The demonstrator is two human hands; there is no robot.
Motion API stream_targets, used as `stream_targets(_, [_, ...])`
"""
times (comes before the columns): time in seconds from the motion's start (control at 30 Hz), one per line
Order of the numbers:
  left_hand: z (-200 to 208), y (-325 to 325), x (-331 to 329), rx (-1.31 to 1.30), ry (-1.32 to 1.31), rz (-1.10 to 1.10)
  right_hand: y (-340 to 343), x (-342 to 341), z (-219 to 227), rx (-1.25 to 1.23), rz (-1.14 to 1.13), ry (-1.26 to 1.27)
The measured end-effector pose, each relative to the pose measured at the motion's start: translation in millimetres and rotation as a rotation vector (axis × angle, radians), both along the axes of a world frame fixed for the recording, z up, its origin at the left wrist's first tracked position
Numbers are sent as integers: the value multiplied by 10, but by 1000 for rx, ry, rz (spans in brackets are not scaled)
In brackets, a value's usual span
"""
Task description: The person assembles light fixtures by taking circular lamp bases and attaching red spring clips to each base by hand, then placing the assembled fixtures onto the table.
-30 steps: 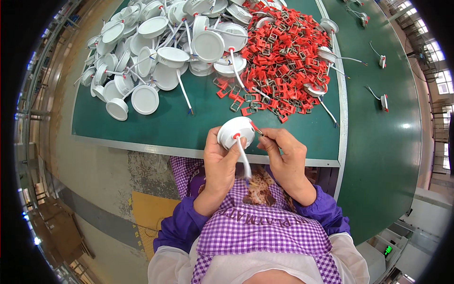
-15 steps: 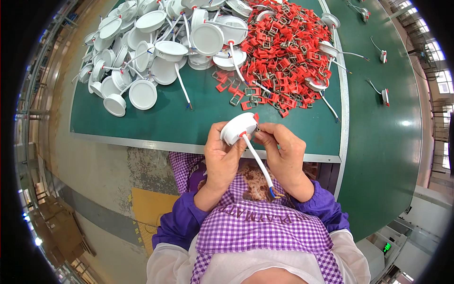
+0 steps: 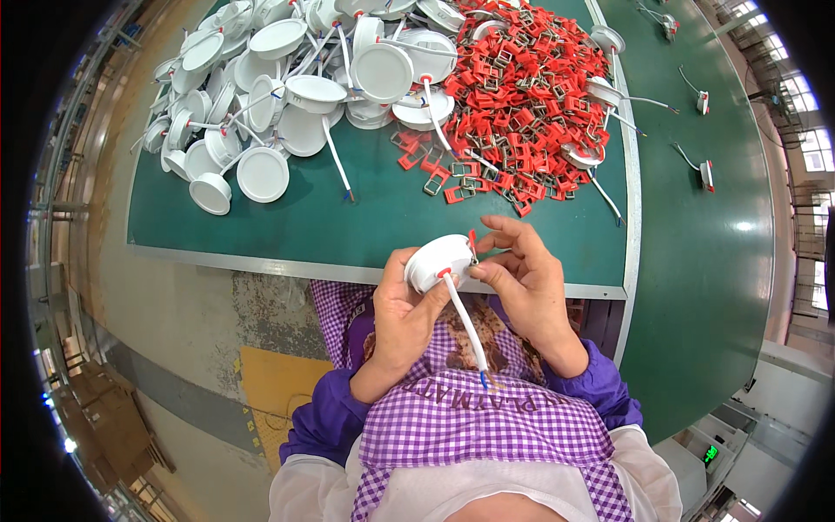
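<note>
My left hand (image 3: pixel 403 304) grips a white round downlight (image 3: pixel 432 263) by its rim, tilted just in front of the table's near edge. From a red grommet in its side a white cable (image 3: pixel 467 324) hangs down, its bare blue and brown wire ends showing. On the light's right side stands a red clip (image 3: pixel 472 237) with a small metal spring. Beside that clip is my right hand (image 3: pixel 528 271), fingers spread and loosely bent, the thumb tip close to the spring. Whether the thumb touches it is hard to see.
Heaped white downlights (image 3: pixel 263 173) cover the left of the green table (image 3: pixel 243 228). Next to them lies a pile of red clips (image 3: pixel 531 96) with metal springs. Across a pale metal strip, a second green surface (image 3: pixel 696 261) holds a few spaced-out lights (image 3: pixel 706 176).
The downlight has come slightly down toward me in my left hand. My right fingers have loosened from a pinch at the clip and spread apart; the red clip now stands more upright.
</note>
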State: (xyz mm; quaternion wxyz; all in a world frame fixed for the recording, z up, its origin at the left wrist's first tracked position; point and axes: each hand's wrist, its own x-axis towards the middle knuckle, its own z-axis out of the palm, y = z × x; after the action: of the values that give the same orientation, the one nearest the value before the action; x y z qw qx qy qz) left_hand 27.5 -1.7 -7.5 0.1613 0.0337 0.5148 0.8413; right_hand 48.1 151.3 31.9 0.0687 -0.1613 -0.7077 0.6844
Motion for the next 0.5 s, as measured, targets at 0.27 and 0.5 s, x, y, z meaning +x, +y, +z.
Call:
stream_targets(0.27, [-33, -53, -35, -34, -116, -38, 147, -100, -152, 30, 192, -111])
stream_targets(0.5, [125, -181, -217, -83, -90, -40, 316, -533, 69, 476, 275, -66])
